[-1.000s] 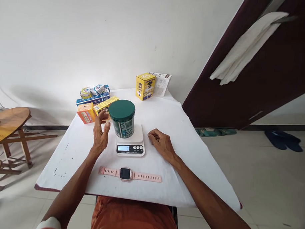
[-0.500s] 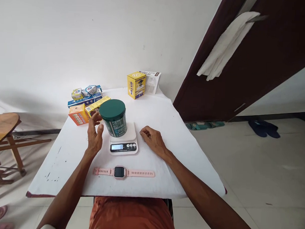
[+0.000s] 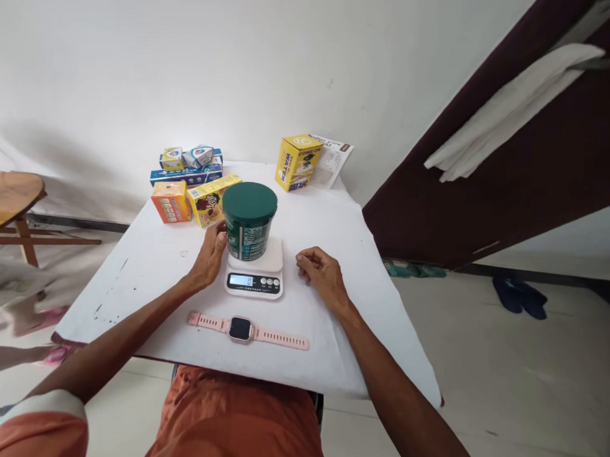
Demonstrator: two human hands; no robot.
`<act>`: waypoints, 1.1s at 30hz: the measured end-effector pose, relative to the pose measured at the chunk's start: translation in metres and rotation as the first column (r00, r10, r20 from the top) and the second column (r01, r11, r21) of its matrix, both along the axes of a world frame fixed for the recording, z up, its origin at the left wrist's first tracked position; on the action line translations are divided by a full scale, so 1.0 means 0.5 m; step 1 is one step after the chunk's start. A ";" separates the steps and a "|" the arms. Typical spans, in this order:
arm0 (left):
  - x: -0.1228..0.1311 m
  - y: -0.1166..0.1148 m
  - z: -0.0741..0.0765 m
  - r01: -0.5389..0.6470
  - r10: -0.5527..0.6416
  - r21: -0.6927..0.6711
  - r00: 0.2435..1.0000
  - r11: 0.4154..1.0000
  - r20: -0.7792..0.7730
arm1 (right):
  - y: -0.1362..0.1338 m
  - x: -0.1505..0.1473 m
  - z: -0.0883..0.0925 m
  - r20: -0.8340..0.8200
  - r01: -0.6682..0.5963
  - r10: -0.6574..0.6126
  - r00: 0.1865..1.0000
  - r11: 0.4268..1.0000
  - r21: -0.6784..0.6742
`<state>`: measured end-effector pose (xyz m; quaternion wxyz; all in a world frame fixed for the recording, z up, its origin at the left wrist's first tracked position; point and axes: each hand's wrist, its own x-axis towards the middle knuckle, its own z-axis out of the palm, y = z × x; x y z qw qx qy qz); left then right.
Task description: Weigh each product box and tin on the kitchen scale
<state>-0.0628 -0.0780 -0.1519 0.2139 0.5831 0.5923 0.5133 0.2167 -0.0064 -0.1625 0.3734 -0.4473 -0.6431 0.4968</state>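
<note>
A green tub with a dark green lid (image 3: 250, 203) stands upright on the white kitchen scale (image 3: 255, 295), whose display reads 0. My left hand (image 3: 210, 257) lies against the tub's left side, fingers extended and partly hidden behind it, the thumb in front. To the right of the scale, my right hand (image 3: 323, 274) rests on the table with its fingers curled together and nothing visible in them. Nearer to me, a smartwatch with a pink strap (image 3: 240, 329) lies stretched out flat.
Several small boxes, among them an orange box (image 3: 171, 202) and a yellow box (image 3: 213, 200), sit at the back left. By the wall stands another yellow box (image 3: 298, 163) with a leaning leaflet (image 3: 332, 161). Another person's foot in a pink sandal (image 3: 49, 316) shows beside the table.
The view has turned a little. My left hand has closed in on the tub's side, and the tub has shifted slightly right on the scale. My right hand stays beside the scale.
</note>
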 end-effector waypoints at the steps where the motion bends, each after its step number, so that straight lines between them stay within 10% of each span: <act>1: -0.005 -0.005 -0.011 0.008 -0.008 -0.031 1.000 0.999 0.017 | 0.002 0.000 0.002 -0.019 0.007 -0.008 1.000 1.000 -0.011; 13: -0.019 -0.026 -0.058 -0.057 0.064 -0.049 0.986 0.997 0.153 | 0.001 -0.129 0.140 -0.034 -0.111 0.128 0.991 0.945 0.307; 22: -0.022 -0.025 -0.062 -0.053 0.060 -0.050 0.989 0.997 0.138 | -0.005 -0.231 0.127 0.006 -0.015 0.014 1.000 0.957 0.291; 33: -0.012 -0.028 -0.054 -0.068 0.085 -0.106 0.982 0.992 0.167 | 0.067 -0.170 0.165 -0.071 0.097 -0.079 0.994 0.948 0.302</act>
